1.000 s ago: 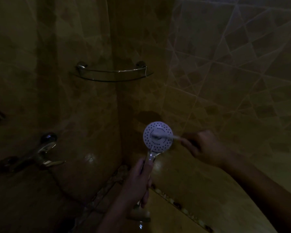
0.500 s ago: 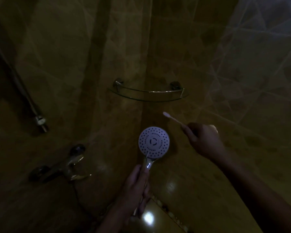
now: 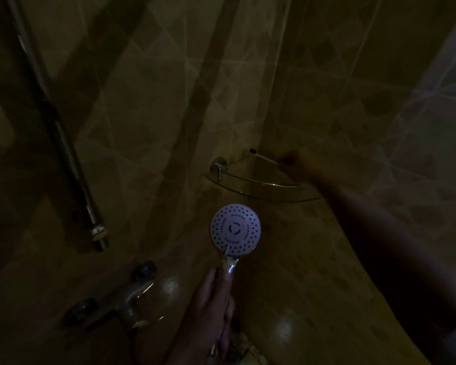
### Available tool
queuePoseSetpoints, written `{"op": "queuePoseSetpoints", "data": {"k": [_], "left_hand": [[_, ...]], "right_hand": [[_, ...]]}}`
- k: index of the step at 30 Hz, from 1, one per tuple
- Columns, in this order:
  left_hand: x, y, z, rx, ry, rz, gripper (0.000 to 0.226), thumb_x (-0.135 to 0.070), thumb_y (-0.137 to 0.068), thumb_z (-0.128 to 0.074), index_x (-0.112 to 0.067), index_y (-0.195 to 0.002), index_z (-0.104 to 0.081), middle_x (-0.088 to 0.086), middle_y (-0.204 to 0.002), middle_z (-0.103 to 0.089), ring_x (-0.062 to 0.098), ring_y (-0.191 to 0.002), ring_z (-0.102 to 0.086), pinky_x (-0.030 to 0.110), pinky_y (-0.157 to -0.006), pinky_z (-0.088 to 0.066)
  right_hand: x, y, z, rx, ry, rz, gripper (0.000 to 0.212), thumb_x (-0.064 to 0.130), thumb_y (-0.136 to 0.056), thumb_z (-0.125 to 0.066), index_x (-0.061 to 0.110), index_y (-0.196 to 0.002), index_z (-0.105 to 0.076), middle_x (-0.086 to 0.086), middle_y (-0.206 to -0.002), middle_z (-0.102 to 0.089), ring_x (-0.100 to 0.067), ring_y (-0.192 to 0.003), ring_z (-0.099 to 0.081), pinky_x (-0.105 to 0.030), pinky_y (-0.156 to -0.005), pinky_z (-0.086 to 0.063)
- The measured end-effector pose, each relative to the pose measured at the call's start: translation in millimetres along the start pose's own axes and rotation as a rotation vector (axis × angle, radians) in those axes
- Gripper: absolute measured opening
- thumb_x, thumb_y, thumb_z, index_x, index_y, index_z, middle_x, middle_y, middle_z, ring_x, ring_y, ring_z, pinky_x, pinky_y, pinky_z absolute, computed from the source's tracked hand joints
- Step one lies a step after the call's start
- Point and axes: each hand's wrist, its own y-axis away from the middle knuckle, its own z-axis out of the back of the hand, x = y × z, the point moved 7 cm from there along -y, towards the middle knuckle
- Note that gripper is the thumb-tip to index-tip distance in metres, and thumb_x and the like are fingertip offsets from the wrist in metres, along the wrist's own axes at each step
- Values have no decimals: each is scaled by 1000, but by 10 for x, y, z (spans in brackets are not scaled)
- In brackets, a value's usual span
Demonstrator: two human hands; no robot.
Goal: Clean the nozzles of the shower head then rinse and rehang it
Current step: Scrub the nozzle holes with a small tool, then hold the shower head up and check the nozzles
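Raised from the nozzle face since the earlier frames, the right hand (image 3: 294, 164) pinches a toothbrush (image 3: 264, 156) over the corner shelf (image 3: 261, 192), bristles pointing left. Left hand (image 3: 208, 309), nearer, is clamped on the handle below; shower head (image 3: 235, 229) stands upright, nozzles facing the viewer.

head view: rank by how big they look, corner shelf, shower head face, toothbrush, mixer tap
1. corner shelf
2. mixer tap, close to the shelf in span, so unsure
3. shower head face
4. toothbrush, thin, partly hidden by the right hand
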Motion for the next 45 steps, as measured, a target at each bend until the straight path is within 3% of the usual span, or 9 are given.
{"op": "queuePoseSetpoints", "data": {"k": [5, 16, 20, 25, 30, 33, 38, 42, 45], "left_hand": [[17, -48, 78, -19, -17, -29, 28, -44, -97, -51, -20, -100, -64, 11, -57, -42, 17, -33, -31, 20, -37, -21], [150, -5, 0, -19, -8, 49, 29, -42, -98, -51, -13, -97, -57, 10, -58, -42, 17, -33, -32, 17, -32, -23], [167, 70, -47, 1, 7, 63, 22, -41, -100, -48, -24, -103, -62, 8, -61, -44, 16, -33, -32, 17, -34, -22], [254, 134, -154, 4, 27, 63, 20, -43, -99, -46, -31, -100, -62, 5, -58, -45, 16, -34, -35, 18, -36, -23], [419, 236, -452, 21, 61, 94, 23, -42, -98, -49, -21, -97, -58, 6, -58, -46, 16, -32, -34, 18, -36, -23], [563, 313, -769, 64, 90, 124, 21, -38, -99, -48, -19, -102, -57, 3, -55, -48, 15, -27, -35, 13, -32, -25], [935, 433, -1380, 188, 67, 177, 31, -48, -96, -42, -23, -97, -59, 5, -58, -54, 16, -28, -37, 14, -33, -29], [1381, 520, -1806, 202, -33, 255, 68, -57, -97, -28, 1, -83, -58, 4, -43, -55, 18, -24, -41, 14, -32, -31], [1776, 512, -2070, 221, -203, 264, 76, -70, -81, -29, -4, -68, -64, 7, -46, -60, 20, -30, -50, 20, -36, -39]], "right_hand": [[-56, -64, -222, 87, 76, 17, 23, 16, -93, -66, 10, -112, -76, -16, -119, -73, -30, -109, -67, -35, -96, -50], [-40, -23, -279, 141, 94, -75, 28, 19, -97, -61, 0, -114, -73, -20, -120, -69, -33, -112, -64, -37, -98, -48], [-132, 120, -243, -59, -114, -65, 23, 17, -97, -62, 0, -106, -73, -19, -104, -74, -32, -95, -70, -33, -75, -49], [-83, 984, -172, -388, -374, 67, 25, 18, -96, -65, 10, -119, -68, -4, -110, -70, -17, -96, -66, -30, -77, -52], [-110, 2085, -630, -8, -775, -97, 14, 43, -96, -55, 41, -104, -66, 24, -102, -68, 10, -96, -67, -13, -77, -53], [-188, 2630, -921, 240, -928, -163, 37, 52, -88, -54, 26, -103, -77, 8, -101, -79, -7, -103, -71, -26, -88, -56], [-574, 3186, -1109, 256, -1023, -216, 45, 53, -87, -68, 9, -92, -75, -18, -94, -75, -33, -89, -72, -53, -84, -54], [-1039, 3532, -1157, 221, -1124, -261, 37, 35, -92, -70, 0, -82, -70, -25, -73, -68, -27, -63, -62, -40, -66, -47], [-1482, 3805, -1318, 210, -1186, -335, 35, 27, -94, -68, -6, -82, -67, -33, -75, -65, -32, -61, -60, -40, -65, -47]]}}
